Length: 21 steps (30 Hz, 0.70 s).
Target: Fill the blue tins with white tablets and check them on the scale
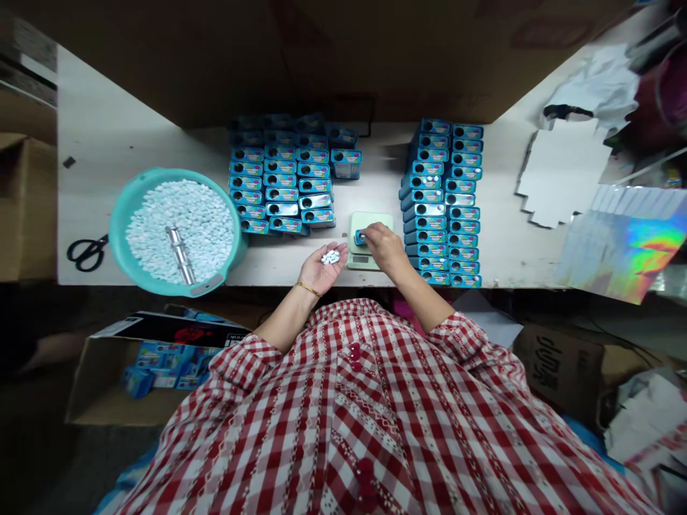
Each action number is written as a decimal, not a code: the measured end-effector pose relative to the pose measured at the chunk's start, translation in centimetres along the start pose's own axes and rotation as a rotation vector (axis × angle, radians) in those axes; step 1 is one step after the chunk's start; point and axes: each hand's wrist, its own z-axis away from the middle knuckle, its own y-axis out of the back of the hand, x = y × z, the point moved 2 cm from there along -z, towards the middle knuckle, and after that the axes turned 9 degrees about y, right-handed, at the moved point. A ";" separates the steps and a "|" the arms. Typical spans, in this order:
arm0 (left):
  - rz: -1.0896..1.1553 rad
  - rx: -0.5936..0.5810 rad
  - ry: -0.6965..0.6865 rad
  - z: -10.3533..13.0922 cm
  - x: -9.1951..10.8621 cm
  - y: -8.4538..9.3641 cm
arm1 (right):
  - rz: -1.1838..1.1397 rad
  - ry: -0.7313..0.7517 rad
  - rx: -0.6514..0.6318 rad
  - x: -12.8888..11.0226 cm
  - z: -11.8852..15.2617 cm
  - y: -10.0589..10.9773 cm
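My left hand (pixel 318 267) is palm up with its fingers loosely curled, cupping a small heap of white tablets (pixel 330 257). To its right, a small blue tin (pixel 358 240) stands on a pale green digital scale (pixel 370 219). My right hand (pixel 385 247) reaches over the scale, thumb and fingers pinched together at the top of that tin. A speck of white shows by the fingertips, but what they pinch is too small to make out. The scale's display (pixel 361 260) faces me, its reading illegible.
A turquoise basin (pixel 119 232) of white tablets holds a metal scoop (pixel 181 256). Scissors (pixel 89 253) lie left of it. Rows of blue tins stand left (pixel 282 180) and right (pixel 426 236) of the scale. A large cardboard box (pixel 333 64) borders the back. Flattened card (pixel 563 172) lies right.
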 end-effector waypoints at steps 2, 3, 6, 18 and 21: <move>-0.014 0.014 -0.011 0.3 0.3 0.4 | -0.086 0.033 0.113 0.4 0.3 0.6; -0.026 0.025 -0.012 0.5 0.5 0.7 | -0.122 0.041 0.181 0.7 0.5 1.0; -0.072 0.046 -0.004 1.0 1.2 1.7 | -0.168 -0.024 0.374 2.1 1.5 2.8; -0.164 -0.015 -0.012 1.5 2.0 3.5 | -0.175 -0.149 0.375 4.6 3.4 3.8; -0.198 -0.024 -0.001 1.5 1.8 3.1 | -0.103 -0.047 0.201 4.0 2.7 2.6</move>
